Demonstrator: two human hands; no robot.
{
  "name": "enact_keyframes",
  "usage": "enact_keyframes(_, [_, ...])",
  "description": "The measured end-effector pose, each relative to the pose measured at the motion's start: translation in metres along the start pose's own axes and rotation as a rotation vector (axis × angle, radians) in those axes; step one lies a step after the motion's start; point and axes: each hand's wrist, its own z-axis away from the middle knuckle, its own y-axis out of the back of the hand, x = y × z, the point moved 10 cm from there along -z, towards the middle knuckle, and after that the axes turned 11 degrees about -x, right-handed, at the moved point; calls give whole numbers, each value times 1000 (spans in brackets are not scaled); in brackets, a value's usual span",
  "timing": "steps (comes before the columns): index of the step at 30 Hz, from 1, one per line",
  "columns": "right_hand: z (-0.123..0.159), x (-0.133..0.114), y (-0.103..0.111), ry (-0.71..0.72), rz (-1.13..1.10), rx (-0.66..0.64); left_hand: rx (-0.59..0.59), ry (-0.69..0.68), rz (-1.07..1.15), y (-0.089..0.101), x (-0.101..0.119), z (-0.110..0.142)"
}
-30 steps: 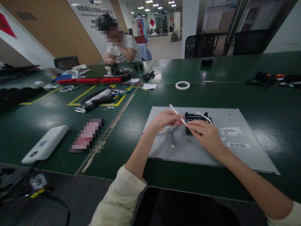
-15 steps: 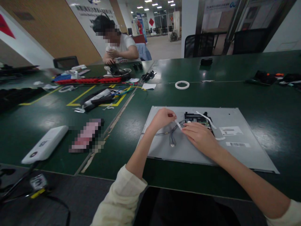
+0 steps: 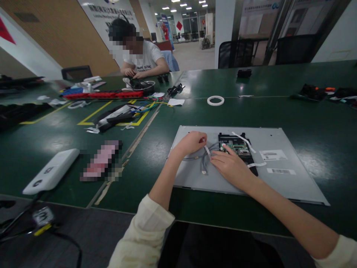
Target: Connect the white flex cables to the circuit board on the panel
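Note:
My left hand [image 3: 192, 143] is closed in a pinch on the upper end of a short white tape strip [image 3: 207, 150]. The fingers of my right hand [image 3: 232, 163] are stretched out over the strip's lower end, the index finger raised apart near a green circuit board [image 3: 237, 149]. That board sits in a black frame [image 3: 231, 138] on a flat grey metal panel [image 3: 279, 186]. Grey cables [image 3: 203, 163] run from the board across the panel, under the tape strip. Two more white tape strips lie at the frame's right side, one at the top [image 3: 244, 140] and one lower [image 3: 258, 164].
A roll of white tape [image 3: 215, 100] lies beyond the panel. To the left are a white power bank [image 3: 51, 171], a blurred-out phone [image 3: 102, 160] and a black bundle with coloured wires [image 3: 117, 117]. Another person [image 3: 142, 56] sits across the green table [image 3: 245, 111].
Both hands have lowered and moved left with the tape strip, from over the black frame to over the cables. My right fingers have spread. The circuit board now shows. The other person's raised hand has come down.

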Motion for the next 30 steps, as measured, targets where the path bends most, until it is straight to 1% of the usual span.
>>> enact_keyframes(2, [0,-2,2,-7,-17,-14,-7,28,5,-1,-4,0])
enact_keyframes(5, [0,-7,4,-11,-42,-47,21,47,-5,2,-7,1])
enact_keyframes(11, [1,-14,5,12,-45,-42,63,-54,-83,10,8,4])
enact_keyframes(14, [1,-13,5,15,-68,-35,48,-77,-89,6,11,3])
enact_keyframes(19, [1,-13,9,20,-94,-37,-21,-109,-42,-3,10,0])
enact_keyframes(23, [3,-12,18,45,-137,-27,-3,-50,-49,-1,0,0])
enact_keyframes(25, [6,0,28,25,-161,8,18,-22,-80,1,-5,1])
enact_keyframes(26, [9,10,34,-10,-173,33,24,-10,-101,2,-6,2])
enact_keyframes(28, [21,41,48,-134,-199,94,32,22,-153,3,-8,3])
enact_keyframes(30, [43,82,60,-314,-240,157,47,51,-215,5,-5,4])
